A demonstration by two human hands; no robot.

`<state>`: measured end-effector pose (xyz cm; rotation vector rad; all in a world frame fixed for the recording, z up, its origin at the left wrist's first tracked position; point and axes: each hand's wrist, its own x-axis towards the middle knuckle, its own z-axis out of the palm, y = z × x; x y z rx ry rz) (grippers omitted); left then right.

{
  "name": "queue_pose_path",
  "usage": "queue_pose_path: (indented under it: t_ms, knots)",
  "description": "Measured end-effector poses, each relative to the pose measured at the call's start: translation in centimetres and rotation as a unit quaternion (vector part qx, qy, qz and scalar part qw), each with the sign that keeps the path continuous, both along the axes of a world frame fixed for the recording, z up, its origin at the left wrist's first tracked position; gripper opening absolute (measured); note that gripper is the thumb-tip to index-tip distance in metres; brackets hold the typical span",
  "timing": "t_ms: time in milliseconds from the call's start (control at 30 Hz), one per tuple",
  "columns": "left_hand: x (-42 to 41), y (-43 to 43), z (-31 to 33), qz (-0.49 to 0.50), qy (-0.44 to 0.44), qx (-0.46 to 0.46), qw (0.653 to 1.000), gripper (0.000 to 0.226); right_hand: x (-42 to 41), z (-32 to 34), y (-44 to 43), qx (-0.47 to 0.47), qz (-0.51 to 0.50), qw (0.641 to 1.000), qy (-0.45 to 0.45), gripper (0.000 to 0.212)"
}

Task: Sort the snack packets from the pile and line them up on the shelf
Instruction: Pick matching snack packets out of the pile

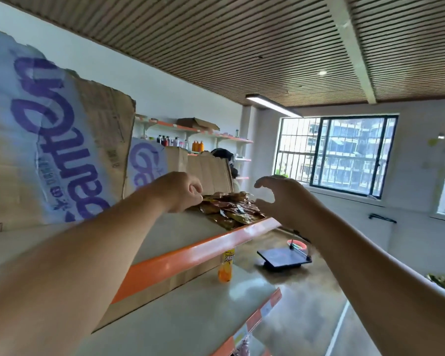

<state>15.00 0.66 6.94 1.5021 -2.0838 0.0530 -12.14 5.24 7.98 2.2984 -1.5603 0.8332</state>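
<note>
We look up along our two bare forearms at a high shelf [203, 249] with a bright orange front edge. A loose pile of snack packets [231, 210], in shiny brown, red and gold wrappers, lies on that shelf near its right end, close to the edge. Our left hand [183, 191] rests at the left side of the pile with its fingers [197, 197] curled downward; they appear to pinch the edge of a packet, though the contact point is small and blurred. Our right hand [280, 199] hovers just beside the right side of the pile, fingers spread and bent like a claw, holding nothing. Behind the pile and to the left stand two worn cardboard boxes, a large box [49, 150] and a smaller box [149, 165], both with big purple lettering on pale blue. On the shelf below stands an orange drink bottle [226, 268]. Further off, wall shelves [190, 129] carry small bottles, a barred window [344, 155] lets in daylight, and a dark platform scale [284, 258] sits on the glossy floor.
</note>
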Motion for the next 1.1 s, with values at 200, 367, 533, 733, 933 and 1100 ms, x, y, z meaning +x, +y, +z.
queue_pose_path:
  t_ms: [200, 367, 533, 733, 933, 1100]
  knots:
    - [0.7, -7.0, 1.0, 0.012, 0.003, 0.039, 0.999, 0.018, 0.0, 0.7, -6.9, 0.026, -0.004, 1.000, 0.007, 0.036]
    - [0.9, -11.3, 2.0, 0.013, 0.027, 0.049, 0.998, 0.018, 1.1, 0.5, -12.5, 0.022, 0.027, 0.999, -0.015, 0.033]
    - [0.1, -13.9, 1.5, 0.021, 0.049, 0.057, 0.997, 0.019, 2.8, -0.4, -17.8, 0.052, 0.059, 0.997, -0.016, 0.031]
    - [-0.7, -16.4, 1.3, 0.035, 0.059, 0.069, 0.995, 0.022, 3.3, -1.0, -24.6, 0.063, 0.120, 0.991, -0.019, 0.022]
    - [-1.7, -19.0, 2.0, 0.120, 0.053, 0.105, 0.986, 0.024, 3.2, -0.6, -31.3, 0.102, 0.180, 0.977, 0.052, 0.023]
    - [-4.5, -21.3, 1.5, 0.264, 0.022, 0.270, 0.926, 0.044, 3.5, 0.3, -34.9, 0.157, 0.250, 0.949, 0.110, 0.021]
